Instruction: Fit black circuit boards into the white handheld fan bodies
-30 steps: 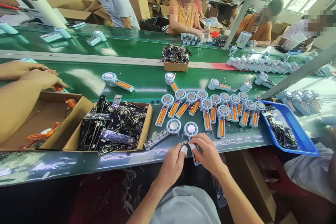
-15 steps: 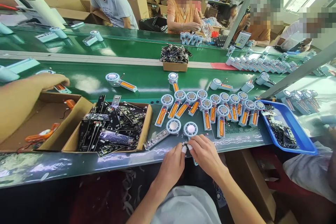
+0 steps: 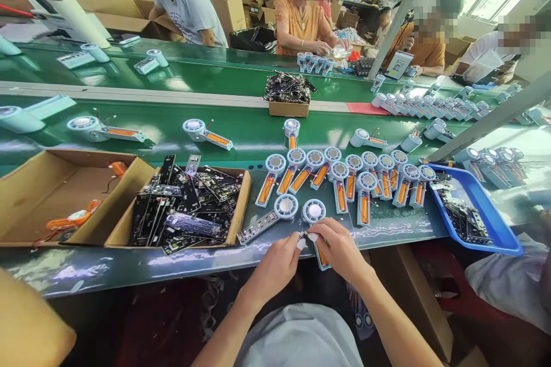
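My left hand (image 3: 276, 261) and my right hand (image 3: 341, 248) meet with their fingertips pinched together at the table's front edge. Between them is something small and dark, too covered to name. White covers show on fingers of both hands. Right below is a light-blue handheld fan body (image 3: 314, 211), its round head facing up and its orange-filled handle partly hidden by my right hand. To the left lies another fan body (image 3: 286, 206), with a circuit board (image 3: 258, 227) along its handle.
Several fan bodies (image 3: 316, 160) stand grouped behind my hands. At left are a carton of circuit boards (image 3: 247, 198) and a carton with orange parts (image 3: 26, 183). A blue tray (image 3: 495, 215) holds boards at right. Co-workers sit across the green belt (image 3: 163, 109); a neighbour's arm (image 3: 30, 321) shows lower left.
The neighbour's arm has drawn back from the fan body on the belt to the lower left. Fan bodies at the belt's left have shifted right. My hands stay pinched together.
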Demonstrator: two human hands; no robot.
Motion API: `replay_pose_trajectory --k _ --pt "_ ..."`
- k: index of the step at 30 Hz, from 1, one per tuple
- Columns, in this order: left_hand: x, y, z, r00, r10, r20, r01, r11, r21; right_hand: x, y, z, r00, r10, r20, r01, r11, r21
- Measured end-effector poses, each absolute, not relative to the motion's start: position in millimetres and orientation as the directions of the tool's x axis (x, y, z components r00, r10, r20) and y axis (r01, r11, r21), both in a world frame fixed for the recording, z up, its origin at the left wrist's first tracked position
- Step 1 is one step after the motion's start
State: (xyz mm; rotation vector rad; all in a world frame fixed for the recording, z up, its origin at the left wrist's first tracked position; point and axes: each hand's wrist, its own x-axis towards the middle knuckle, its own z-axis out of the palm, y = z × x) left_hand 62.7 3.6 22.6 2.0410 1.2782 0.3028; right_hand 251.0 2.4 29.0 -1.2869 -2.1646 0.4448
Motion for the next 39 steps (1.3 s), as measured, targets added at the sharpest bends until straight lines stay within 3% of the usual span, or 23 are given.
replay_pose_trajectory --k 9,14,16,20,22,24,29,33,36,39 --pt "56 10 17 0.593 0.796 -0.119 0.637 -0.373 0.675 259 11 32 -0.482 0.842 0.245 0.607 0.522 -0.600" --pt "57 9 17 0.546 0.826 -0.140 0.586 -0.258 0.768 256 3 40 -0.420 0.883 0.208 0.642 0.451 -0.620" --pt "58 6 16 0.487 0.857 -0.168 0.562 -0.160 0.812 262 -5 46 -0.325 0.923 0.206 0.631 0.374 -0.679" --pt "58 0 14 0.349 0.911 -0.220 0.543 -0.005 0.839 279 -22 47 0.116 0.965 0.233 0.597 0.120 -0.793" --pt "59 -2 14 0.306 0.927 -0.215 0.531 0.021 0.847 283 -25 42 0.225 0.954 0.198 0.563 0.039 -0.825" --pt "62 -4 13 0.297 0.938 -0.176 0.521 -0.005 0.853 281 -23 39 0.170 0.969 0.177 0.538 0.059 -0.841" --pt "64 -7 12 0.403 0.914 -0.041 0.560 -0.211 0.801 266 -4 43 0.061 0.955 0.290 0.516 0.219 -0.828" --pt "60 -9 15 0.414 0.909 -0.045 0.638 -0.254 0.727 251 9 45 0.056 0.988 0.147 0.337 0.120 -0.934" --pt "59 -9 16 0.345 0.937 -0.045 0.469 -0.130 0.874 241 11 43 0.002 0.991 0.136 0.343 0.127 -0.931" --pt "60 -8 16 0.287 0.934 -0.210 0.207 0.154 0.966 236 8 41 -0.130 0.964 0.234 0.509 0.267 -0.818"
